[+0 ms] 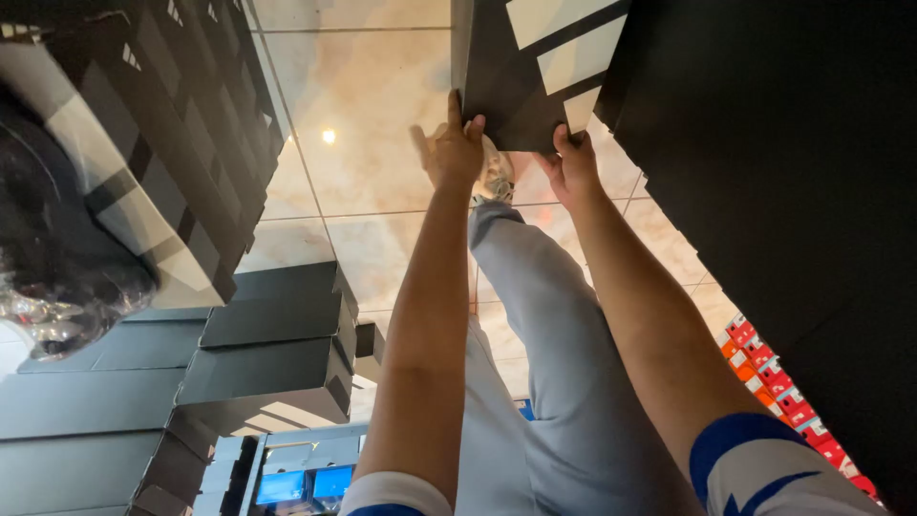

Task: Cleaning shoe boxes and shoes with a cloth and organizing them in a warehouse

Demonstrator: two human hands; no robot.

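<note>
A tiled floor [373,124] is stretching away below, pale and glossy, catching a small spot of light [329,137]. Black boxes with pale stripes [181,143] are stacking up along the left side, and more plain black boxes [272,354] are piling beneath them, near the lower left. A dark glossy object wrapped in clear plastic [57,248] is bulging in at the far left edge. Grey trousers [564,382] are running down the middle, ending in a pale shoe [496,175] on the tiles. Red and orange boxes [783,392] are lining up in a row at the lower right. Blue screens [306,485] are glowing at the bottom.
</note>
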